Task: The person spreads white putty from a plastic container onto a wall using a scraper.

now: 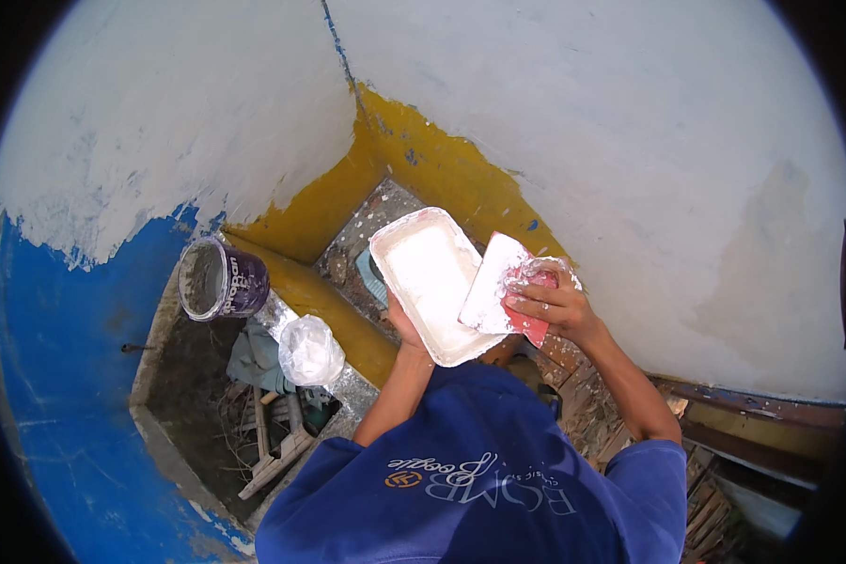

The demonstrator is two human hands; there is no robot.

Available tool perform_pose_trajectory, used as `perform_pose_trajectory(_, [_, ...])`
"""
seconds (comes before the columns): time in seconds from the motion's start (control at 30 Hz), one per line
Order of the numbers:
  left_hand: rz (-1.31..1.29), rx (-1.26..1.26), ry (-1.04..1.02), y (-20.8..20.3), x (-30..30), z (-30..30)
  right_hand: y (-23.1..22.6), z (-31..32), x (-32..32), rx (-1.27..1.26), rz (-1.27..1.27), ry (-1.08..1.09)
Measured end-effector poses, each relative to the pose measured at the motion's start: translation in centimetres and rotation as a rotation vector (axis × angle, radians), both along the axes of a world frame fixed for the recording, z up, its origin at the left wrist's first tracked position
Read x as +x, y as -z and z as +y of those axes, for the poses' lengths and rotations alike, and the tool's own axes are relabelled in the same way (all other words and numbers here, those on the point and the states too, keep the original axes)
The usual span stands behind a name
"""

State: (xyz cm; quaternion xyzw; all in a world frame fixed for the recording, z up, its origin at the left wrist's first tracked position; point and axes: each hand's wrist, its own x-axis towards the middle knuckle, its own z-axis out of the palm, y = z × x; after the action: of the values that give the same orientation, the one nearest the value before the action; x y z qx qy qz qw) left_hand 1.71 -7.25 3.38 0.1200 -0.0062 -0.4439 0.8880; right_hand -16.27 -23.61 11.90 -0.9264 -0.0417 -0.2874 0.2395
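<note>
My left hand (405, 325) grips the left side of a white rectangular tray (400, 284), its fingers mostly hidden beneath it. Pale, bright material coats the inside of the tray. In my right hand (556, 306) is a flat red putty spreader (487, 288), its broad face smeared with white putty. The spreader lies over the tray's right side; whether they touch I cannot tell. White smears also mark the fingers of my right hand.
A purple bucket (245, 279) and a clear plastic bag with white contents (311, 351) sit on the ledge at left. Below is a recess with wood scraps (274, 462). White-coated walls (620, 141) meet in the corner ahead, above yellow paint (442, 155); blue paint (85, 348) is at left.
</note>
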Motion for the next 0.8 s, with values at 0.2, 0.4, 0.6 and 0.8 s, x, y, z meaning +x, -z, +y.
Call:
perform_pose_trajectory(0.2, [0.117,-0.047,0.049,4.6,0.2,1.0,1.3,-2.7,0.4,-0.039,-0.056,0.158])
perform_pose_trajectory(0.4, [-0.013,-0.015,-0.014,0.8,0.8,-0.2,-1.4,-0.9,0.5,0.261,-0.252,0.594])
perform_pose_trajectory(0.6, [-0.082,0.129,-0.042,-1.2,-0.6,-0.5,-7.7,4.8,1.6,0.307,-0.198,0.725])
perform_pose_trajectory(0.8, [-0.016,0.136,-0.084,-2.0,-1.3,-1.0,-7.6,6.2,2.7,0.304,-0.15,0.791])
